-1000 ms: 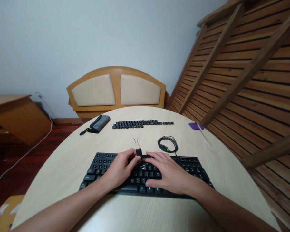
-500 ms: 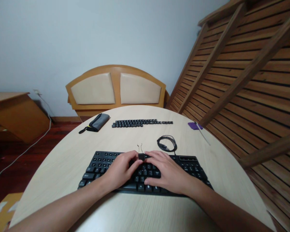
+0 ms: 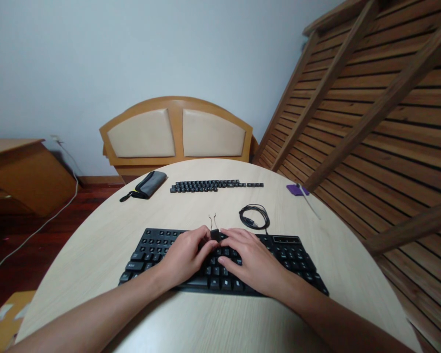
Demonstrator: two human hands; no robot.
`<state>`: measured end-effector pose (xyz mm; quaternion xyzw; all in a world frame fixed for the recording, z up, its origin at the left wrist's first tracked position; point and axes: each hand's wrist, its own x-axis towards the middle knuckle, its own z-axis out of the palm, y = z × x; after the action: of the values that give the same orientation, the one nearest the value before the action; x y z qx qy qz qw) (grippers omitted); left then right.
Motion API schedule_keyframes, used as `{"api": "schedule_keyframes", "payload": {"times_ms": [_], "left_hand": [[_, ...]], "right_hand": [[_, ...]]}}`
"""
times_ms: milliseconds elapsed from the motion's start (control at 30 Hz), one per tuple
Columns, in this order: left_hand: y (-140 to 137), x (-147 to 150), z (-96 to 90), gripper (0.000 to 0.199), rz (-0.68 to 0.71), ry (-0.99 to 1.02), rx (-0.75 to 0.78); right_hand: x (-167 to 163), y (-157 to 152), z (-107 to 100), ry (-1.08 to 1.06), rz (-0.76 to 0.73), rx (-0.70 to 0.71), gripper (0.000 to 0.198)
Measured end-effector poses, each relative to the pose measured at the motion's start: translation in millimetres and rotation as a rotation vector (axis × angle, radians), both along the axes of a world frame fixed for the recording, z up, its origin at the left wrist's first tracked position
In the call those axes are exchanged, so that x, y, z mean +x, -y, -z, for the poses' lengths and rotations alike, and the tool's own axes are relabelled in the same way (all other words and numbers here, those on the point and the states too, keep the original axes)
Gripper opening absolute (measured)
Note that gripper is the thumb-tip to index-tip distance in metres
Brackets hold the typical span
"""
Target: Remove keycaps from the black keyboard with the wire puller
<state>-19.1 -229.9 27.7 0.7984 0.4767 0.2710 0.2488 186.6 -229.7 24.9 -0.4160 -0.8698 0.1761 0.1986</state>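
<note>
A black keyboard (image 3: 193, 283) lies in front of me, with several keycaps off its upper left part and bare switch posts showing there. Over its upper middle is a keycap puller (image 3: 215, 235), a small black handle with two thin wire prongs pointing away from me. My left hand (image 3: 185, 255) is closed, thumb and index finger pinching the puller's left side. My right hand (image 3: 255, 257) rests over the keys with fingers stretched out and thumb apart, its fingertips against the puller's right side. The keys under both hands are hidden.
Loose keycaps (image 3: 196, 186) stand in rows toward the table's far side. A grey zip pouch (image 3: 150, 185) lies left of them. The keyboard's coiled cable (image 3: 255, 216) sits behind it. At right are a purple cloth (image 3: 293, 189) and a thin stick (image 3: 311, 206).
My right thumb has drawn up toward the fingers, off the lower keys. The puller's prongs stand slightly higher in view. Both hands stay at the keyboard's upper middle.
</note>
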Motion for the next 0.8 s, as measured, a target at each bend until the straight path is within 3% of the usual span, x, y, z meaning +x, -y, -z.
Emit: {"api": "schedule_keyframes", "payload": {"times_ms": [467,800], "left_hand": [[-2.8,-0.7,1.8,0.018,0.003,0.132,-0.076],[-4.9,-1.2,2.4,0.020,0.011,0.228,-0.142]], "right_hand": [[-10.1,-1.5,6.7,-0.130,0.103,0.013,0.014],[-8.8,-1.0,6.8,-0.134,0.073,0.013,0.009]]}}
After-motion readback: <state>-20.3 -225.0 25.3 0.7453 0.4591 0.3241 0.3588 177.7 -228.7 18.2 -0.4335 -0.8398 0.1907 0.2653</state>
